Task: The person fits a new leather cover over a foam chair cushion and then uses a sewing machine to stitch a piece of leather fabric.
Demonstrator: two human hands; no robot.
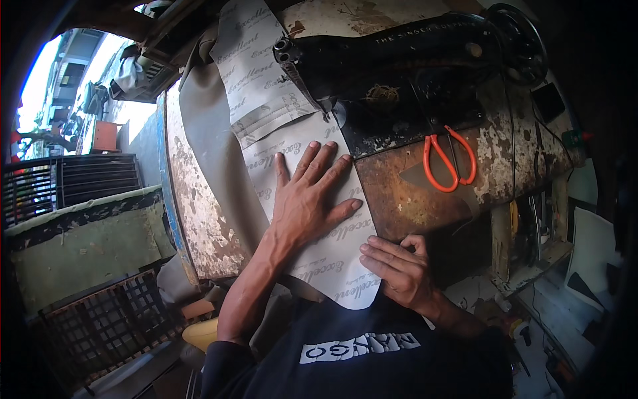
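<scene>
A long strip of synthetic leather (335, 256), its pale printed backing facing up, runs from my lap under the head of a black sewing machine (392, 83). My left hand (309, 189) lies flat on it with fingers spread. At the strip's near right edge, my right hand (399, 269) is closed on the margin; part of its grip is hidden. A stitched cross seam (276, 120) shows beyond my left hand, beside the needle area. Along the left, the smooth grey-brown face of the material (216, 143) droops in a fold.
Orange-handled scissors (452, 163) lie right of the strip, over a dark offcut (425, 176). The worn table (199, 226) has peeling paint and a blue left edge. The machine's handwheel (522, 43) is at the far right. A green padded frame (86, 249) stands at left.
</scene>
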